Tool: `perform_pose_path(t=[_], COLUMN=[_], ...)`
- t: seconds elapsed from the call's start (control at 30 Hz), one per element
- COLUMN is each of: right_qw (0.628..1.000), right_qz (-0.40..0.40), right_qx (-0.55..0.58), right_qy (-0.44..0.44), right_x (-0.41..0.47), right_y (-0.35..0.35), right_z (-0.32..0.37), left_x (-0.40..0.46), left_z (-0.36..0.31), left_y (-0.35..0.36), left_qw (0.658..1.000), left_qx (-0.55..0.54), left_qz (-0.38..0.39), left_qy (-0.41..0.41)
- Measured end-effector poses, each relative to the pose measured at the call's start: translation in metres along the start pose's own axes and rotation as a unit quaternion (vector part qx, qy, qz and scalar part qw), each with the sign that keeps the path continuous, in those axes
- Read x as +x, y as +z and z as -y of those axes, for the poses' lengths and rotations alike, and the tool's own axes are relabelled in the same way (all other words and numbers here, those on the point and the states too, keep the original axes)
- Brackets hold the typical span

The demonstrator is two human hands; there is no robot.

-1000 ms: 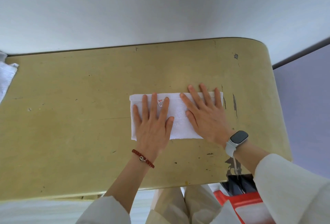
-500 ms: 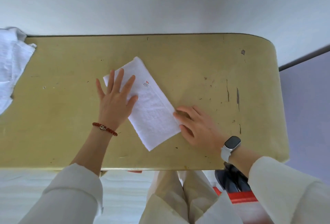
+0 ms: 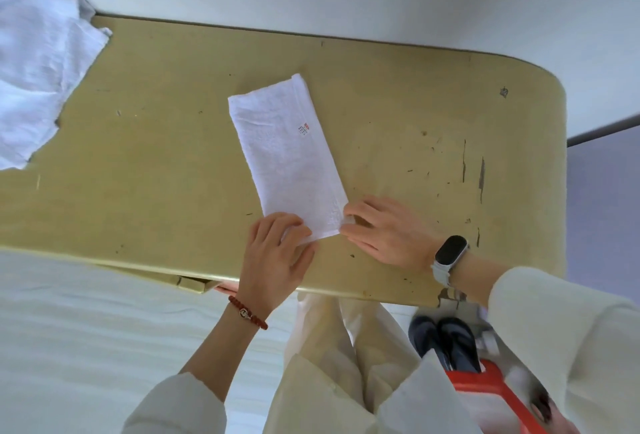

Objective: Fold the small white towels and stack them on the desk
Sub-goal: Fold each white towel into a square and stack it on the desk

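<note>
A small white towel (image 3: 288, 156), folded into a long strip with a small red label on top, lies on the yellow desk (image 3: 156, 163), running from far left to near right. My left hand (image 3: 275, 253) pinches its near left corner. At the near right corner my right hand (image 3: 388, 232) has curled fingers gripping the cloth. Both hands are at the strip's near end, close to the desk's front edge.
A heap of loose white towels (image 3: 38, 73) covers the desk's far left end. A white wall rises behind the desk. Below the front edge are my legs, dark shoes (image 3: 443, 336), a red bin (image 3: 495, 395) and a white bed surface (image 3: 86, 329).
The towel has turned from lying crosswise to nearly lengthwise. My left hand left the far end and came to the near corner. Both hands went from pressing flat to gripping the near corners.
</note>
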State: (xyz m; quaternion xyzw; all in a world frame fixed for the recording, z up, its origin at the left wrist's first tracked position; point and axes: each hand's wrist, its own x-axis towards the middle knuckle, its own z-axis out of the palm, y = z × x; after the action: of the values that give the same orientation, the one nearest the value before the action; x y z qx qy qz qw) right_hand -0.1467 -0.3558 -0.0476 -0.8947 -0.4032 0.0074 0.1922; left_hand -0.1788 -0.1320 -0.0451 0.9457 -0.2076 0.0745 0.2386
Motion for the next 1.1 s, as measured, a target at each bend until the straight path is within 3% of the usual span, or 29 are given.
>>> perform_pose_path(t=[0.3,0.53,0.67,0.77,0.9,1.0,1.1], right_qw=[0.999,0.999,0.995,0.995,0.993,0.993,0.995], right_qz=[0.021,0.005,0.008,-0.041,-0.086,-0.098,-0.080], right_qx=[-0.039,-0.039,-0.065,-0.042,0.017,0.028,0.017], right_qy=[-0.002,0.037,0.074,0.082,0.075,0.063,0.052], right_x=[0.007,0.013,0.018,0.021,0.022,0.025,0.029], right_y=[-0.006,0.000,0.009,0.007,-0.007,-0.016,-0.020], right_z=[-0.002,0.003,0.006,0.008,0.010,0.010,0.009], left_x=[-0.005,-0.009,0.003,0.014,0.031,0.039,0.042], left_z=[0.008,-0.002,-0.013,-0.024,-0.029,-0.025,-0.025], left_y=[0.002,-0.005,-0.016,-0.028,-0.044,-0.052,-0.057], left_qw=[0.998,0.992,0.978,0.938,0.834,0.785,0.770], left_qx=[-0.009,-0.024,-0.120,-0.224,-0.367,-0.442,-0.464], left_qz=[-0.057,-0.080,-0.073,-0.082,-0.083,-0.088,-0.085], left_qy=[-0.004,-0.096,-0.155,-0.253,-0.404,-0.425,-0.429])
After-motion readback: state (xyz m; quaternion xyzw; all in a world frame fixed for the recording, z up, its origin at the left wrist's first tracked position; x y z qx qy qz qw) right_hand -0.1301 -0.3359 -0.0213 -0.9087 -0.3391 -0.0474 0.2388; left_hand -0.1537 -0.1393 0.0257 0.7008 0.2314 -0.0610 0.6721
